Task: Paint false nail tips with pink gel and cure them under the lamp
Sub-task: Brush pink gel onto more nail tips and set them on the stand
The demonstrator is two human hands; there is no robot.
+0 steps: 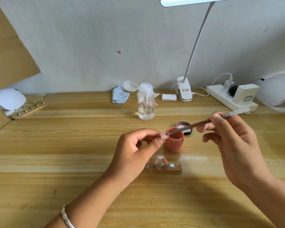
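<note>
Nearest you, your left forearm crosses the near edge of the wooden worktop (56,145) with a pale beaded bracelet (67,218) at the wrist. Your left hand (135,152) pinches a pink-coated false nail tip (213,136) between thumb and forefinger, held just beside the rim of the open pink gel jar (174,142). Your right hand (234,145) grips a slim gel brush (204,123) like a pen, its bristle end touching the tip. Just nearer you than the jar sits a small wooden nail stand (176,170) carrying painted tips (164,160) on its pegs. The jar's lid (185,126) lies behind it. Toward the far edge stand a clear pump bottle (146,102), a blue cloth (120,96), a clip lamp (184,91) and a power strip (227,99); the white curing lamp (276,91) sits at the far right corner, and a second stand (30,109) at the far left.
</note>
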